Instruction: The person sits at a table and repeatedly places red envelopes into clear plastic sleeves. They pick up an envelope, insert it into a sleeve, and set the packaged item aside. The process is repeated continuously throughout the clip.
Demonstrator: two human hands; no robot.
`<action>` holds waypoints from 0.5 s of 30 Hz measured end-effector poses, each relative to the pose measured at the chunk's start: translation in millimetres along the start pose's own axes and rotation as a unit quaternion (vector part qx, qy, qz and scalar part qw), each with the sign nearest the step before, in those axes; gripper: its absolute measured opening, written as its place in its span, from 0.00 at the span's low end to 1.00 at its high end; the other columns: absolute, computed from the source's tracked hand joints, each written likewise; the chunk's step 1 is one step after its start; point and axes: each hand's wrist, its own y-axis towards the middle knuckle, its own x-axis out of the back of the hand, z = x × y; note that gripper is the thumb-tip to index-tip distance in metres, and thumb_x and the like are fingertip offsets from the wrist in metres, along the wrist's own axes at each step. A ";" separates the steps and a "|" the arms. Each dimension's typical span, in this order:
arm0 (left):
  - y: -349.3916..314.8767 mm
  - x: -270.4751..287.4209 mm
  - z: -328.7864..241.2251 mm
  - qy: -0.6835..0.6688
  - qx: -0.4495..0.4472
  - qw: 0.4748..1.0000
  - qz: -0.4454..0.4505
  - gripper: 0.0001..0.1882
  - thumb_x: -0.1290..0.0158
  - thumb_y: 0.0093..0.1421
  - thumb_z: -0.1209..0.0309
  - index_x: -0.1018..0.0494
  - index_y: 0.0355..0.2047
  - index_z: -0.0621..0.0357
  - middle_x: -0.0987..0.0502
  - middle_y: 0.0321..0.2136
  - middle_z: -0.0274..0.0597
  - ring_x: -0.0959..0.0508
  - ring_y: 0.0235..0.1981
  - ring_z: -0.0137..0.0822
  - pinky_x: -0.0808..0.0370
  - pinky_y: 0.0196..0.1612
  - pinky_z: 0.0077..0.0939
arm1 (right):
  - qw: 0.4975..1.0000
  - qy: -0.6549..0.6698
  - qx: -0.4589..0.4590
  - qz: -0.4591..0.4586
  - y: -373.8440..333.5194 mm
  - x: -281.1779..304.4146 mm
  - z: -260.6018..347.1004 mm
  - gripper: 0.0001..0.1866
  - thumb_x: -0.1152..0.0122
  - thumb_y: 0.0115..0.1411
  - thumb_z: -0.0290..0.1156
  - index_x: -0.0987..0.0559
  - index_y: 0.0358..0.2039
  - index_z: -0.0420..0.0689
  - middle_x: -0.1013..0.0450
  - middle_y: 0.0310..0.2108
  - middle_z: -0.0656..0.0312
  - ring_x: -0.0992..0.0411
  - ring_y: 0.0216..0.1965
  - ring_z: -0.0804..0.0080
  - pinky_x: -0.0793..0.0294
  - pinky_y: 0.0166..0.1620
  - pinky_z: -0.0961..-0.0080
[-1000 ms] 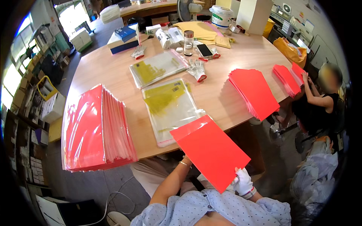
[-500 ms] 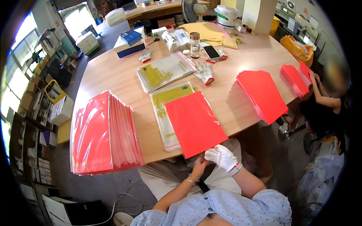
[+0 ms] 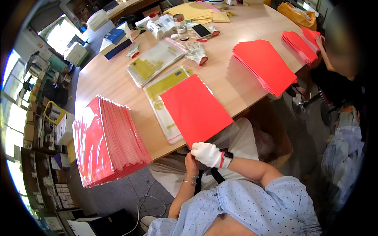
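Note:
A red sheet [image 3: 197,110] in a clear plastic sleeve lies at the table's near edge, its lower end sticking out over my lap. My bare left hand [image 3: 191,163] is closed at the sheet's near left corner, mostly below it. Touching it, my right hand [image 3: 207,154] in a white glove pinches the same corner, its fingertips pressed together. Under the sheet rests a stack of empty clear sleeves [image 3: 151,89] with a yellow-green patch. Another sleeve stack [image 3: 157,61] sits just beyond. To the left stands a tall pile of sleeved red sheets [image 3: 114,141].
Fanned red sheets [image 3: 264,65] lie on the right, with a smaller red stack [image 3: 300,47] beyond, where another person's hand [image 3: 319,41] touches red sheets. Further back are a white glove [image 3: 196,53], phone [image 3: 201,30], jar [image 3: 180,25] and blue book [image 3: 114,35].
My right hand has shifted left along the sheet's near edge to its left corner, up against my left hand. The whole view has shifted; the sheet still overhangs the table edge.

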 end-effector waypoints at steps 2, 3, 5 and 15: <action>11.2 13.6 7.5 -0.013 0.025 0.999 -0.027 0.21 0.64 0.64 0.62 0.32 0.44 0.69 0.24 0.37 0.44 0.22 0.39 0.39 0.25 0.39 0.29 | 0.967 0.225 0.109 0.049 -4.2 40.6 -24.1 0.02 0.42 0.48 0.26 0.26 0.22 0.44 0.30 0.27 0.60 0.29 0.30 0.65 0.28 0.29 0.73; 8.3 11.5 -4.2 -0.005 0.035 0.998 -0.051 0.23 0.66 0.64 0.62 0.30 0.41 0.71 0.23 0.35 0.47 0.21 0.37 0.41 0.24 0.36 0.28 | 0.976 0.205 0.022 -0.074 -20.1 77.3 -49.4 0.05 0.43 0.51 0.28 0.28 0.21 0.45 0.32 0.24 0.62 0.32 0.26 0.69 0.30 0.28 0.74; 3.1 11.4 -15.4 0.071 -0.013 0.997 -0.010 0.22 0.64 0.63 0.60 0.28 0.38 0.68 0.23 0.37 0.48 0.21 0.38 0.41 0.25 0.35 0.28 | 0.906 0.202 -0.179 -0.326 -60.4 156.9 -98.9 0.11 0.46 0.56 0.30 0.32 0.18 0.46 0.37 0.17 0.65 0.38 0.19 0.77 0.34 0.25 0.74; -7.9 23.3 -26.1 0.540 -0.419 0.715 -0.144 0.11 0.44 0.53 0.71 0.26 0.36 0.62 0.30 0.44 0.48 0.29 0.41 0.39 0.31 0.43 0.33 | 0.933 -0.107 -0.340 0.048 -201.3 113.9 -192.9 0.16 0.49 0.54 0.34 0.28 0.45 0.48 0.30 0.39 0.49 0.32 0.41 0.50 0.31 0.41 0.60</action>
